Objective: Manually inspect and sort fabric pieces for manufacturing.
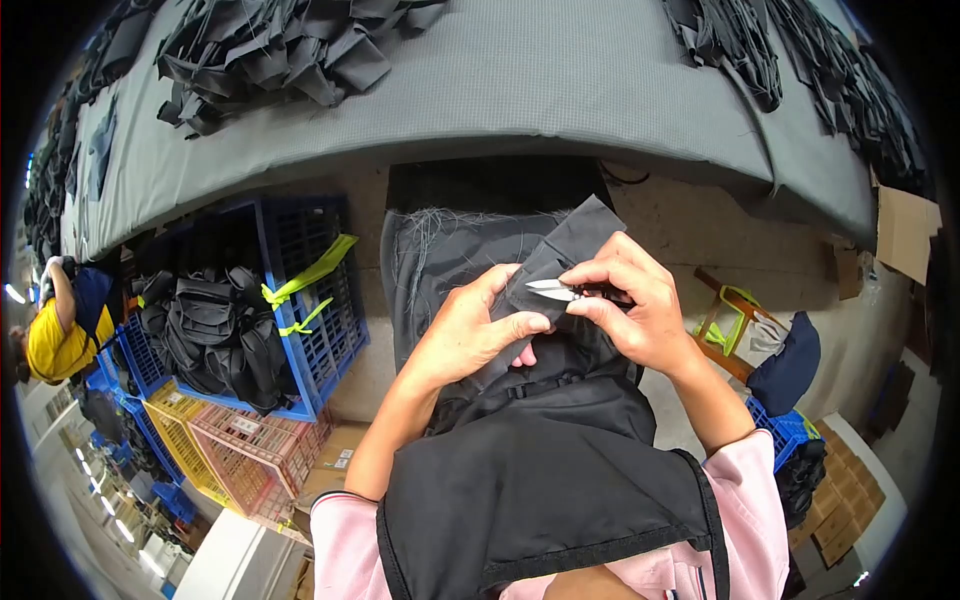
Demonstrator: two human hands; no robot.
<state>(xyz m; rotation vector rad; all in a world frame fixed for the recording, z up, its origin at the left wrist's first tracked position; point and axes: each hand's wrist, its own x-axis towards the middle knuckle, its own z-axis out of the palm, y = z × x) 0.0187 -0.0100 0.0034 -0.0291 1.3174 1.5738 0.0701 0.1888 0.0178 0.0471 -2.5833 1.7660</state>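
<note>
My right hand (pixel 640 305) is closed around small thread snips (pixel 550 291), whose two pale blades point left and stand slightly apart. Those blades lie against a dark grey fabric piece (pixel 578 238) that tilts up to the right. My left hand (pixel 462 335) grips the piece's lower left part, with the thumb stretched along its near side. Below, a dark cloth (pixel 430 262) covers my lap, and many loose thread ends (pixel 437 222) cling to its far edge. A black apron (pixel 540 480) hangs over my chest.
Ahead stands a grey cloth-covered table (pixel 500 90) with a heap of dark fabric pieces (pixel 290 55) and more bundles (pixel 735 45) at right. A blue crate (pixel 315 300) of black bags stands at left, near a person in yellow (pixel 65 335). A wooden stool (pixel 725 330) is at right.
</note>
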